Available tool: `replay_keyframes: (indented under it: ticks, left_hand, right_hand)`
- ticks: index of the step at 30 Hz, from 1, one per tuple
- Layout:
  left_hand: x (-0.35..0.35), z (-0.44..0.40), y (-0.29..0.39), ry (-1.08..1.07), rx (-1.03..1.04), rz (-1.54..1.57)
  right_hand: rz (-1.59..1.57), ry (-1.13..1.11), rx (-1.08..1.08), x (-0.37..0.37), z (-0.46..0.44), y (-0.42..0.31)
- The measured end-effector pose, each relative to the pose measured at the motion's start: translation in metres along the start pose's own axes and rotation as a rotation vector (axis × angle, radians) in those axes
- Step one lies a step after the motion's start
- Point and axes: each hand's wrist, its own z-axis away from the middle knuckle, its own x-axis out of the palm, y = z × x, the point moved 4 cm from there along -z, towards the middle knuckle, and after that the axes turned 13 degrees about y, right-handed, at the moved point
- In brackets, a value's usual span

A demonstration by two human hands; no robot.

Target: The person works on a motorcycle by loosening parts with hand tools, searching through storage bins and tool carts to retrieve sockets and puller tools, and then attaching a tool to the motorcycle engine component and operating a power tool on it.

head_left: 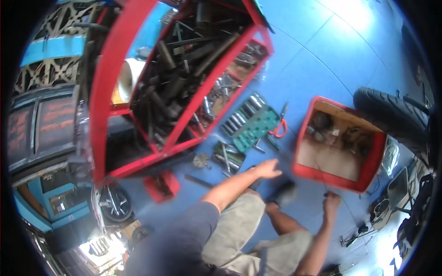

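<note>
My left hand (268,169) is stretched out above my knee, fingers extended and holding nothing I can see. It is nearest to a green socket set case (254,129) lying open on the floor with several sockets in it. A smaller dark tray (233,159) with a wrench across it lies beside the case, as does a red-handled tool (279,129). My right hand (331,201) is closed just below a red-rimmed box (299,158) holding dark parts. A thin dark line runs from this hand towards the box; what the fingers grip is too small to make out.
A red metal rack (177,146) full of tools and metal pieces stands at the left. By its foot are a small red container (161,186) and a wheel (116,203). A tyre (391,110) is behind the box, and assorted tools (357,236) lie at the right.
</note>
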Motion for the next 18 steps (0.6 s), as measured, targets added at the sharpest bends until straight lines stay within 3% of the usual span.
replay_keyframes:
  ticks: [1, 5, 11, 13, 14, 16, 18]
  left_hand:
    - [-0.016, 0.012, 0.016, 0.073, -0.048, 0.081]
    - [-0.059, 0.084, 0.04, 0.235, -0.125, 0.143]
    - [-0.086, 0.255, 0.014, 0.028, -0.407, -0.018]
    - [-0.081, 0.3, 0.0, 0.114, -0.619, 0.208]
    - [-0.085, 0.312, 0.003, 0.125, -0.611, 0.228]
    - [-0.08, 0.338, 0.002, 0.127, -0.735, 0.508]
    - [-0.037, 0.361, -0.028, 0.128, -0.715, 0.508]
  right_hand:
    - [-0.032, 0.094, 0.012, 0.013, -0.004, 0.029]
    - [0.104, 0.168, -0.171, 0.012, 0.032, 0.004]
    - [0.453, -0.04, -0.159, 0.003, 0.07, 0.005]
    - [0.382, 0.086, -0.275, -0.006, 0.085, 0.016]
    - [0.302, 0.199, -0.383, -0.013, 0.091, 0.018]
    - [0.273, 0.248, -0.402, -0.027, 0.103, 0.005]
    - [0.407, 0.005, -0.259, -0.03, 0.111, 0.006]
